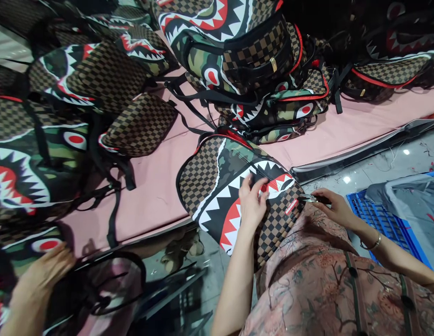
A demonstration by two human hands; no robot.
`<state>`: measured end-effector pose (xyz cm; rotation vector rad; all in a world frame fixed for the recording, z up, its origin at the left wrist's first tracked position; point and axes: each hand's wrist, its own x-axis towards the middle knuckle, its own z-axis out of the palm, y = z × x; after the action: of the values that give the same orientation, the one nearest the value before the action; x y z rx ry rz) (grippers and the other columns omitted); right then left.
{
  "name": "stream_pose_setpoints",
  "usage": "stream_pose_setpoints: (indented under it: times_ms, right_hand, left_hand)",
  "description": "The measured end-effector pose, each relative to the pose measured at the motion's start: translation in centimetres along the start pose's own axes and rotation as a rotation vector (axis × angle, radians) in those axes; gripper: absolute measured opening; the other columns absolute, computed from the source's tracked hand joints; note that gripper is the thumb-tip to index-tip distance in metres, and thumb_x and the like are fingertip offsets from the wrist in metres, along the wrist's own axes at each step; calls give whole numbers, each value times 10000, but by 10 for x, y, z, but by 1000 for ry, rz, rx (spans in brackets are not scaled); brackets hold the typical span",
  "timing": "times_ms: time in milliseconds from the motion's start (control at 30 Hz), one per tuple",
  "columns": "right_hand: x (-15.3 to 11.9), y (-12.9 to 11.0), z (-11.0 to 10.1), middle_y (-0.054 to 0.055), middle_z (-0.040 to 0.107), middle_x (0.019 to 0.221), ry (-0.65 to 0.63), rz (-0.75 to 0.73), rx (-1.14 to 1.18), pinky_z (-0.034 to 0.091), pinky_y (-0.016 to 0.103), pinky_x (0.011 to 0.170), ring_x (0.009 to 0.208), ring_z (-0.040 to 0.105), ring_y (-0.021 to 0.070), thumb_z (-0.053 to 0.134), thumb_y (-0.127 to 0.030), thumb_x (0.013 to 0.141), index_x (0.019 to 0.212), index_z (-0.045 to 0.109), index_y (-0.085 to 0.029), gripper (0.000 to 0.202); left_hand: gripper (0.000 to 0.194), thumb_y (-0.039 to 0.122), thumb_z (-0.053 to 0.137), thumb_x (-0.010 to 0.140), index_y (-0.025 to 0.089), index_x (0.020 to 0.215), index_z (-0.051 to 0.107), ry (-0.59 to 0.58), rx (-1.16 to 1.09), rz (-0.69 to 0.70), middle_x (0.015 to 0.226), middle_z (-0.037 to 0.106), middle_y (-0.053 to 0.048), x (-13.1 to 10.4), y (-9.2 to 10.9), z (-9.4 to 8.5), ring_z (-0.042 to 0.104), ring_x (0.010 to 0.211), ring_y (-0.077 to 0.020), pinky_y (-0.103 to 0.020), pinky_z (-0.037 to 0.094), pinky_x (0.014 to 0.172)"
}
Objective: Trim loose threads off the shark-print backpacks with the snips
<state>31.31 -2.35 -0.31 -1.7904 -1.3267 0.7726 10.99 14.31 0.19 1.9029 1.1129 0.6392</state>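
Your backpack (pixel 234 186) lies in front of you, its far end on the smooth pink worktop (pixel 150 186) and its near end over the edge, against the flowered cloth (pixel 308 280) you wear. It has a rounded outline with dark piping, brown-and-black checked panels, a patch of camouflage and a printed mouth of jagged white teeth around red. Your left hand (pixel 253 200) rests on that toothed front, finger and thumb curled near each other; whether this grip pinches anything, you cannot tell from here. Your right hand (pixel 330 205) has its grip clamped on small metal snips (pixel 309 199), their slim blades pointing at the bag's side, near a flat red label (pixel 291 206); contact is too small to make out. A thin bracelet (pixel 373 242) circles your right wrist. Beyond the backpack, bulky bags (pixel 252 60) with similar prints and black straps are piled up. At far left, a co-worker's hand (pixel 45 270) lies on another camouflage bag (pixel 22 256). A blue slatted plastic crate (pixel 364 214) sits at your right.
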Motion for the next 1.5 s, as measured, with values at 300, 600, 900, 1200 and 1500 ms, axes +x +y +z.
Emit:
stream_pose_setpoints:
  times_ms: [300,600,900,1200,1500]
  right_hand:
    - [24,-11,-24,85,596,926,-272,-315,-538,426,288,692,867,553,209,463,-160,846,1052,539,-197,222]
    - [39,-7,-1,31,556,845,-397,-152,203,401,240,651,758,518,145,430,-383,889,929,527,-177,231]
    - [55,-22,29,-57,225,441,-121,255,608,192,238,418,410,190,89,427,-543,804,483,299,-207,482]
    - [58,-21,5,-71,290,441,-61,305,793,182,215,395,393,213,65,421,-543,832,563,374,-190,446]
    - [48,22,-21,59,586,916,-136,-262,39,424,305,746,854,529,184,544,-366,836,971,569,-201,215]
  left_hand:
    - [297,298,530,827,247,1119,555,39,73,35,1305,479,-81,-70,13,3,440,1203,-227,-450,343,1019]
    - [176,287,587,784,202,928,531,128,-106,-12,1164,557,-94,-83,11,20,514,1097,-223,-442,382,956]
    - [405,382,742,615,199,840,460,58,163,122,1135,525,-102,-73,16,42,493,1055,-259,-435,407,881]
    - [399,318,681,701,196,1047,524,51,238,262,1142,526,-112,-57,29,48,483,1065,-251,-430,403,901]
    - [118,244,560,800,194,755,657,104,-153,36,933,666,-61,-40,37,62,600,897,-179,-370,463,855]
